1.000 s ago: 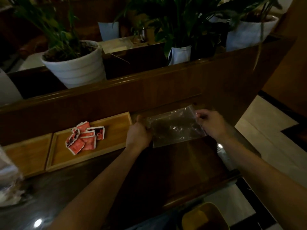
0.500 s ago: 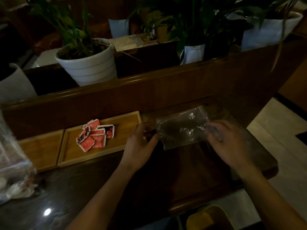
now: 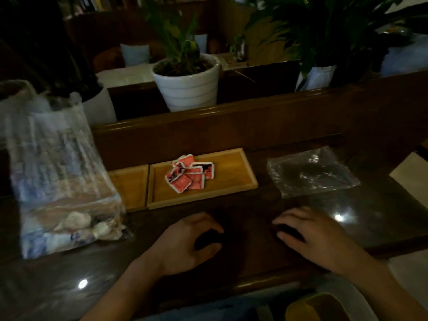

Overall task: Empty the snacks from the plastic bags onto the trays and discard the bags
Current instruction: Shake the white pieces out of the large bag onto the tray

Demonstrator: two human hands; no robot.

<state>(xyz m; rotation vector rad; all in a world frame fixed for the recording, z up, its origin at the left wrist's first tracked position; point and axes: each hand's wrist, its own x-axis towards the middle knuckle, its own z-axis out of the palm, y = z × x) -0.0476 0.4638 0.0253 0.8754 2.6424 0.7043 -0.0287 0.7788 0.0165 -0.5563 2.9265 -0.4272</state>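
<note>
Both hands hover empty over the dark table (image 3: 231,256) at lower centre, left hand (image 3: 190,242) and right hand (image 3: 310,237) with fingers loosely curled. Red snack packets (image 3: 190,176) lie on the wooden tray (image 3: 234,179) at centre; an empty clear bag (image 3: 310,173) lies flat at right, a full bag (image 3: 58,181) at left.

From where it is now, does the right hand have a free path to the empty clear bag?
Probably yes. The right hand is empty and hovers over the counter nearer the person than the empty clear bag, which lies flat, with only bare dark counter between them.
</note>
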